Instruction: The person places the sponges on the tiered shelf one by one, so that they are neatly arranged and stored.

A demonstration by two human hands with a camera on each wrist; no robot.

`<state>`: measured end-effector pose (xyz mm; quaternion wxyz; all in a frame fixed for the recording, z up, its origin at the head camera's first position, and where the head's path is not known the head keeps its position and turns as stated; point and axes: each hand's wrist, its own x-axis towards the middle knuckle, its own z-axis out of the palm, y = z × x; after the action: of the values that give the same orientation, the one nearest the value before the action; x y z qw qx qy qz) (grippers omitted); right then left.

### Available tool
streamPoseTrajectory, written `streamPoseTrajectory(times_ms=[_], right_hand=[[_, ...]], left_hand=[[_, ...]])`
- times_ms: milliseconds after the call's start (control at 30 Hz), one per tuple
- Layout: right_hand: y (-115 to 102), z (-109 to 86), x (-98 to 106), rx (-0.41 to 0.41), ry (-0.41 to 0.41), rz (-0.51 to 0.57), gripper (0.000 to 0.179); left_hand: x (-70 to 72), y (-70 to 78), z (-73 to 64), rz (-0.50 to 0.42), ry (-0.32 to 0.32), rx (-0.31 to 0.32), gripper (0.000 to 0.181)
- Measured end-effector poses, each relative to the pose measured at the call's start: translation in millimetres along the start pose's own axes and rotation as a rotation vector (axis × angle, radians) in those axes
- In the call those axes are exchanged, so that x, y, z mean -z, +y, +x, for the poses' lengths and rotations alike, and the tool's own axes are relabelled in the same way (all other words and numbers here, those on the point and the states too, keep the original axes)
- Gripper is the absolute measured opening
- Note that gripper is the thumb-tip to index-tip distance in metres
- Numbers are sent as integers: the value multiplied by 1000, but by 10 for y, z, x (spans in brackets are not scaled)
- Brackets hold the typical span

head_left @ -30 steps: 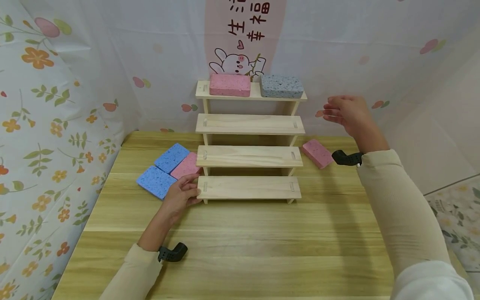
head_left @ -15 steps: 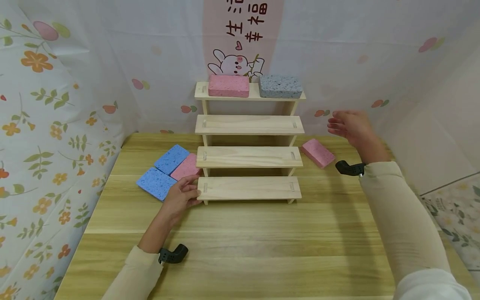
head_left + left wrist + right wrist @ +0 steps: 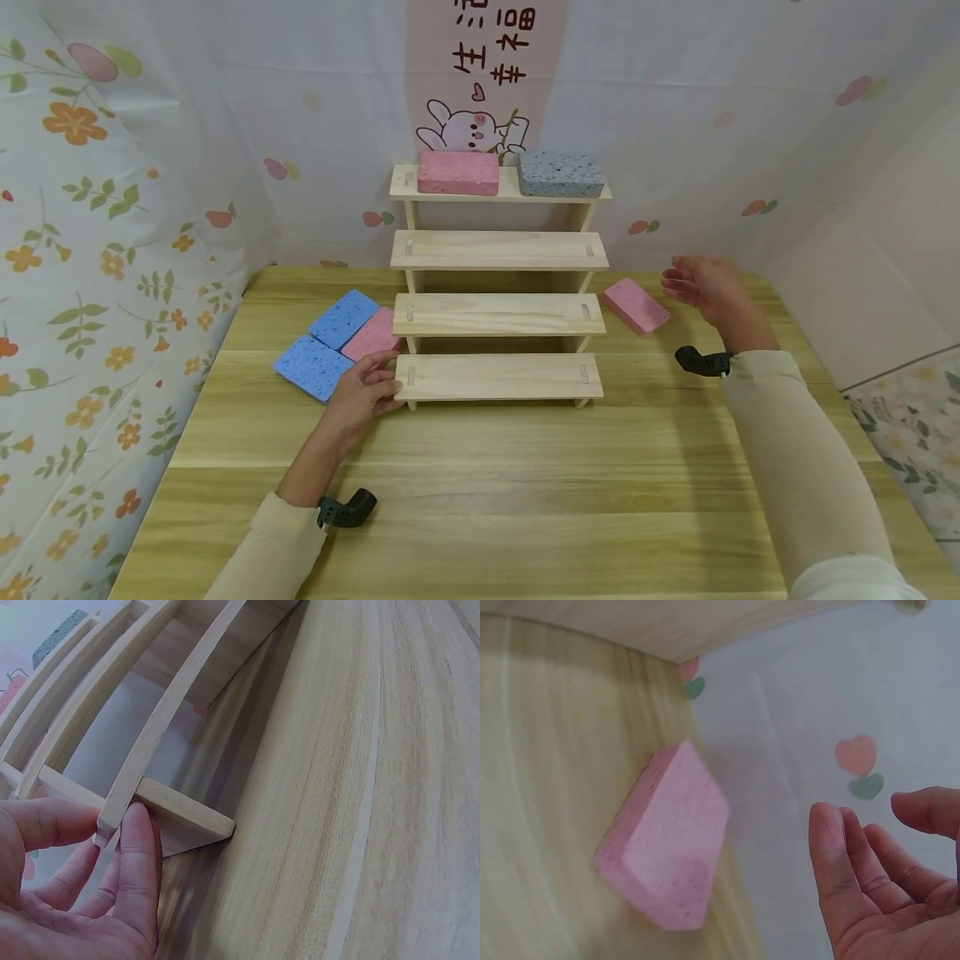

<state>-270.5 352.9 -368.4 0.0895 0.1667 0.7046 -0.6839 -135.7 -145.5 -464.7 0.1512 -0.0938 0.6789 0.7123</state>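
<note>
My left hand [image 3: 360,393] pinches the left end of the lowest board of a stepped wooden shelf [image 3: 498,377], thumb on one face and fingers on the other, as the left wrist view shows. A pink sponge [image 3: 459,172] and a grey-blue sponge [image 3: 561,173] lie side by side on the top step. Over the table's right side hovers my right hand [image 3: 708,287], fingers loosely bent and apart from the thumb, holding nothing. Just left of it another pink sponge [image 3: 676,840] lies on the table, beside the shelf.
Two blue sponges [image 3: 343,318] and a pink sponge [image 3: 372,333] lie together on the wooden table [image 3: 510,500], left of the shelf. A printed cloth [image 3: 322,125] hangs behind it, and a flowered one lines the left side.
My right hand has come down from beside the top step toward the pink sponge on the right. My left hand keeps its grip on the shelf, and the sponges stay put.
</note>
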Motion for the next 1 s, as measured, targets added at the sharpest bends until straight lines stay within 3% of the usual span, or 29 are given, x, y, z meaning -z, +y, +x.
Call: streamPoseTrajectory(times_ms=[300, 667, 1000], right_hand=[[242, 1, 112, -44, 12, 15, 13], [481, -1, 183, -105, -32, 72, 14], [608, -9, 168, -185, -12, 69, 26]], left_hand=[[-2, -4, -1, 2, 7, -1, 56], [-12, 5, 2, -9, 4, 3, 56], [-3, 3, 3, -7, 3, 7, 55]])
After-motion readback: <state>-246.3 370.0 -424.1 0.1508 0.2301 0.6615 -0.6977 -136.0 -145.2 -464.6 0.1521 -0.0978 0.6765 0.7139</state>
